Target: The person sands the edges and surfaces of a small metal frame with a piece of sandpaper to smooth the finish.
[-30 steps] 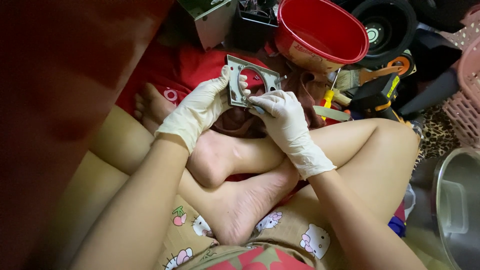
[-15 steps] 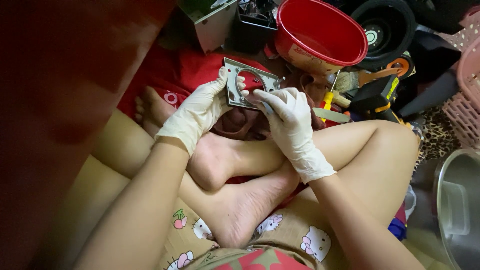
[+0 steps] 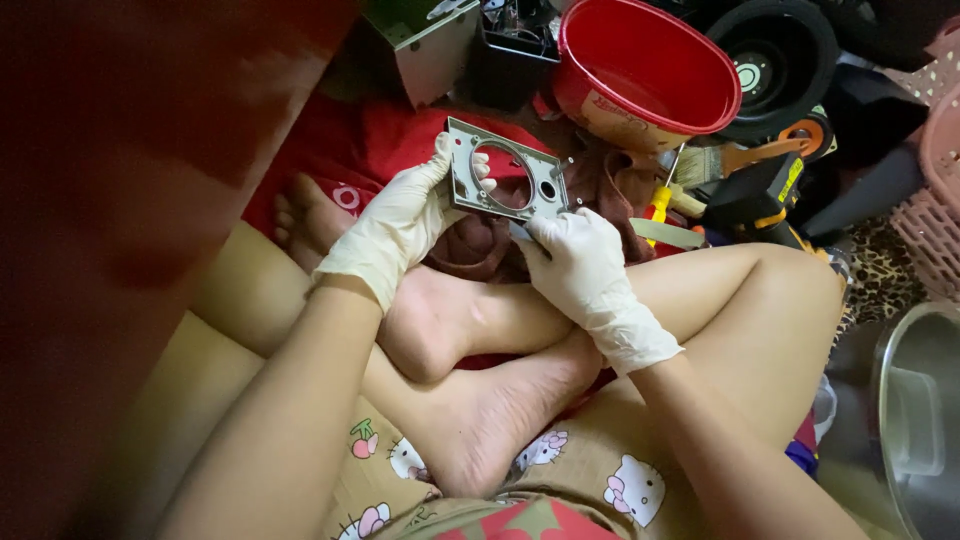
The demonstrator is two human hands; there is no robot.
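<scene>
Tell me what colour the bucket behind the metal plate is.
Red, seen clearly in the head view: the bucket sits just beyond the metal plate.

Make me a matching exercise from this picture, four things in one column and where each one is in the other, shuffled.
Things:
1. metal plate
2. red bucket
3. paintbrush
4. steel pot

Places:
A. right edge of the view
B. between both gloved hands
C. right of the plate, beside a yellow-handled tool
D. above the plate, tilted

Pairs: 1-B, 2-D, 3-C, 4-A
</scene>
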